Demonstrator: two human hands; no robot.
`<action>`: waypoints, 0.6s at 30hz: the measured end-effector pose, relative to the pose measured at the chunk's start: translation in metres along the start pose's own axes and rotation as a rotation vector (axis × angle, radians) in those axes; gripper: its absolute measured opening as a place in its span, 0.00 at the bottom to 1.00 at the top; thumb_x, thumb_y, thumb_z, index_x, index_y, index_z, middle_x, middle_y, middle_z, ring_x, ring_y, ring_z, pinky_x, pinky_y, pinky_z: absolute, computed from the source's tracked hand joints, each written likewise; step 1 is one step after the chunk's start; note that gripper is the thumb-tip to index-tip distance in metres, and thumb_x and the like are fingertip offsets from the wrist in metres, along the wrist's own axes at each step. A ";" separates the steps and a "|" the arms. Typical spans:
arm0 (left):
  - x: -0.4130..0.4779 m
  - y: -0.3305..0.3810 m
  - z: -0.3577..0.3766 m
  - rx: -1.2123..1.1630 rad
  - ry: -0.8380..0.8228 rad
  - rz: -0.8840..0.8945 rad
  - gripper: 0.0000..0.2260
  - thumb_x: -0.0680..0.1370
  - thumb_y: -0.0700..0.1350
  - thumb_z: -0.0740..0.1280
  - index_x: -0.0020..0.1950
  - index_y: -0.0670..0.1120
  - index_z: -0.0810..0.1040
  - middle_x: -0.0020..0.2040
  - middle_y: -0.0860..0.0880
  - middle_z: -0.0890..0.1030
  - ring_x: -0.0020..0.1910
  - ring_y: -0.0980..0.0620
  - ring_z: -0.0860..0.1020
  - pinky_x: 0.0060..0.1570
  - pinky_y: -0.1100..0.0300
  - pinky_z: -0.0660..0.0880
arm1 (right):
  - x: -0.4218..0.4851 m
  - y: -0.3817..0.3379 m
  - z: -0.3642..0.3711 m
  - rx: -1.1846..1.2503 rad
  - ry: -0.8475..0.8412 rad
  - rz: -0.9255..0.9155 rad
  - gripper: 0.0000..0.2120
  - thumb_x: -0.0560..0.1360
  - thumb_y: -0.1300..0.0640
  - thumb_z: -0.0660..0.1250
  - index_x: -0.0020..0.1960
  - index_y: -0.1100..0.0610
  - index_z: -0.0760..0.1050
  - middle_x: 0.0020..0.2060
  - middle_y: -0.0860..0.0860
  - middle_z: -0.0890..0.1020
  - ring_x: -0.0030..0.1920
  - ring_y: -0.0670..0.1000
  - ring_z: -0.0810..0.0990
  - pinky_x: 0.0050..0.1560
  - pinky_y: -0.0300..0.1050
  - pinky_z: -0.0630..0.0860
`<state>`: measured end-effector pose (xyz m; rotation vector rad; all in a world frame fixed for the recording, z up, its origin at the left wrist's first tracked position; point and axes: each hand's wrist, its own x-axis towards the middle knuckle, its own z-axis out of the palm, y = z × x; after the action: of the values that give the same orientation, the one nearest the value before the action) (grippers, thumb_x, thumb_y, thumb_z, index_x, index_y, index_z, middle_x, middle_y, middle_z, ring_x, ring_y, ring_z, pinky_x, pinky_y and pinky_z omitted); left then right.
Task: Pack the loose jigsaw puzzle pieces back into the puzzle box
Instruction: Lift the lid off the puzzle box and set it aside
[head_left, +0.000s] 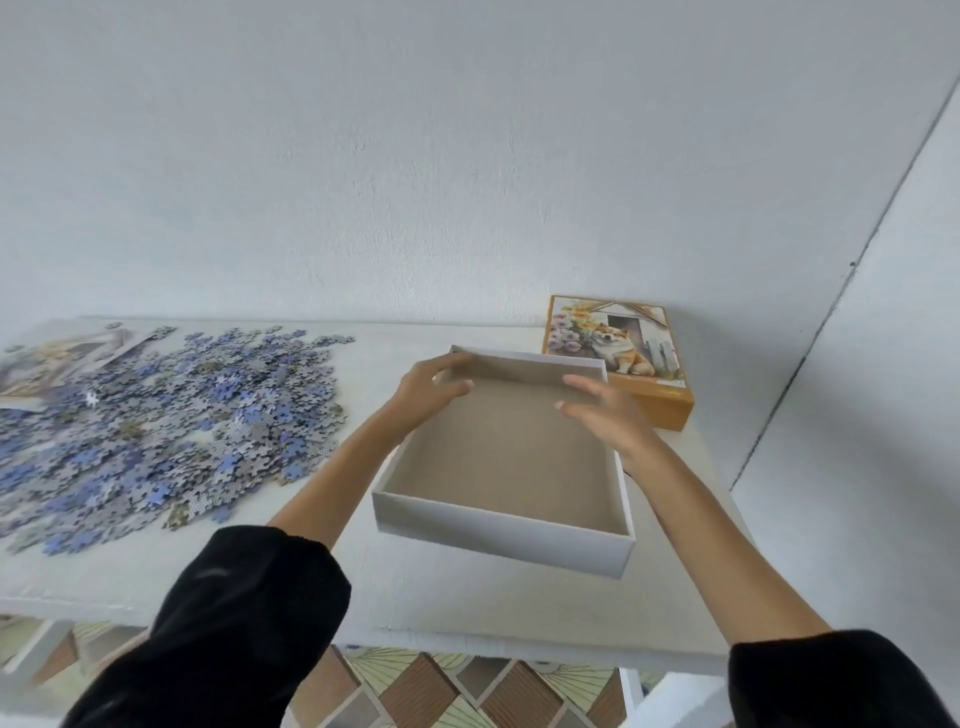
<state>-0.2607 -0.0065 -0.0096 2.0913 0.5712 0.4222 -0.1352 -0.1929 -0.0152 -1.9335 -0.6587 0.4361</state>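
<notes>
An empty puzzle box (498, 535), white outside and brown inside, stands open on the white table, right of centre. My left hand (428, 387) grips its far left corner, fingers over the rim and thumb inside. Beside the far right wall is my right hand (602, 415), fingers spread and fairly straight, holding nothing. A wide heap of loose jigsaw pieces (171, 415), mostly blue and grey, covers the left part of the table, apart from the box. No pieces lie in the box.
The orange box lid (631, 358) with a dog picture lies behind the box at the back right, against the wall. A printed picture sheet (47, 358) lies partly under the pieces at far left. The table's front edge (519, 654) is close to me; patterned floor shows below.
</notes>
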 end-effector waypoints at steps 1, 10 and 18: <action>0.005 0.004 -0.007 0.017 -0.022 0.003 0.18 0.77 0.43 0.66 0.66 0.50 0.73 0.70 0.51 0.69 0.71 0.52 0.63 0.66 0.62 0.57 | 0.005 -0.004 0.001 0.024 -0.031 0.000 0.23 0.74 0.57 0.67 0.68 0.53 0.68 0.68 0.50 0.68 0.69 0.50 0.65 0.59 0.38 0.60; 0.040 0.011 -0.074 0.021 0.047 -0.024 0.17 0.78 0.44 0.65 0.67 0.49 0.73 0.70 0.50 0.69 0.72 0.53 0.62 0.61 0.64 0.57 | 0.052 -0.038 0.032 0.186 -0.151 -0.074 0.25 0.73 0.55 0.68 0.68 0.48 0.67 0.71 0.51 0.61 0.70 0.51 0.62 0.58 0.38 0.59; 0.090 -0.006 -0.090 -0.022 0.164 -0.010 0.16 0.77 0.43 0.66 0.65 0.49 0.75 0.68 0.51 0.71 0.70 0.54 0.63 0.62 0.64 0.57 | 0.125 -0.065 0.047 0.120 -0.107 -0.103 0.25 0.73 0.56 0.68 0.68 0.49 0.67 0.72 0.52 0.59 0.71 0.53 0.60 0.64 0.44 0.60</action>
<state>-0.2319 0.1065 0.0407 2.0444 0.6691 0.5961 -0.0796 -0.0598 0.0210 -1.7637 -0.7805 0.5058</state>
